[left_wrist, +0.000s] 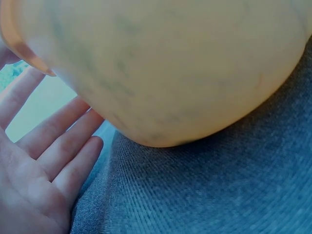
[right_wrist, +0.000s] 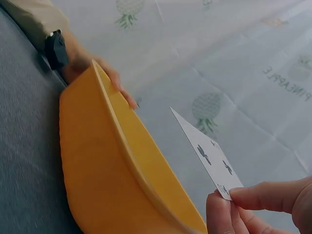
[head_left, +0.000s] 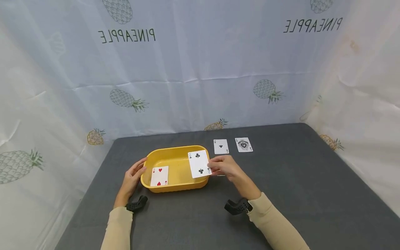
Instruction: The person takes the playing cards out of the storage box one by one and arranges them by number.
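Note:
In the head view a yellow plastic basin [head_left: 178,188] sits on the dark table with a two of hearts [head_left: 159,176] lying face up inside, at its left end. My right hand [head_left: 225,166] pinches a two of clubs [head_left: 200,163] by its lower right corner, between thumb and fingers. That card is held face up over the basin's right end. At the basin's left end my left hand [head_left: 132,178] rests against the rim. The left wrist view shows its fingers [left_wrist: 73,141] fairly straight along the outer wall.
Beyond the right hand lie an ace of clubs [head_left: 221,146] and a card with an ornate round emblem [head_left: 243,144], side by side. A sliver of white shows under the right hand. A pineapple-print curtain [head_left: 187,104] hangs behind the dark table [head_left: 187,218] and along its sides.

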`<act>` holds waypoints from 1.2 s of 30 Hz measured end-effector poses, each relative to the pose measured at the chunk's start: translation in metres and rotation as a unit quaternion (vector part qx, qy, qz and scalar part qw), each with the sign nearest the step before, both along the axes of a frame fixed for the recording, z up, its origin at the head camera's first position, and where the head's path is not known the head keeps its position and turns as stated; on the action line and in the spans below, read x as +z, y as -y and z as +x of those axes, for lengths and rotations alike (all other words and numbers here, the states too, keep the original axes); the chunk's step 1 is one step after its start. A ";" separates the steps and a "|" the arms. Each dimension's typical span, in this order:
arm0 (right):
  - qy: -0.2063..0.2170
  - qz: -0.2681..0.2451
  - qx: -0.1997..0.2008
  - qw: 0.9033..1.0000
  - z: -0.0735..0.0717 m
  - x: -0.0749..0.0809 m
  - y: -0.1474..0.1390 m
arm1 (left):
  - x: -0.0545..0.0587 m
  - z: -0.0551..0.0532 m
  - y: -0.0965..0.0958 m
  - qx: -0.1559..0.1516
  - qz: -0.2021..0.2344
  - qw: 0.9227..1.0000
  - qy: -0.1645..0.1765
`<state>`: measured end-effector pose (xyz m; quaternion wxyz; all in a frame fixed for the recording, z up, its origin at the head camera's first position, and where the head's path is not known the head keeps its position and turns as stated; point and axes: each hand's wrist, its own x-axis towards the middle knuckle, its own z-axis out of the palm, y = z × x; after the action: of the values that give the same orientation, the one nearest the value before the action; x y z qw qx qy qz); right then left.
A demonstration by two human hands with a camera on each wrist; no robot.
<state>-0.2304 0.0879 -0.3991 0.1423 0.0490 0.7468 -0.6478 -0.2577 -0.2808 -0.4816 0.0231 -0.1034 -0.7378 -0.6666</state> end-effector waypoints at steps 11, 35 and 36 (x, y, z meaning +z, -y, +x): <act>-0.015 0.004 -0.006 1.000 -0.003 0.001 -0.046 | 0.002 0.000 0.000 -0.001 -0.006 1.000 0.002; 0.021 0.068 -0.020 0.997 -0.022 -0.035 -0.128 | 0.000 -0.001 -0.001 0.007 -0.013 1.000 0.016; 0.024 0.069 -0.022 0.997 -0.023 -0.037 -0.131 | 0.000 -0.001 -0.001 0.008 -0.015 1.000 0.016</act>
<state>-0.2531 0.2188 -0.4357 0.1420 0.0902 0.7848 -0.5965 -0.2588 -0.2795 -0.4812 0.0152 -0.0866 -0.7488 -0.6569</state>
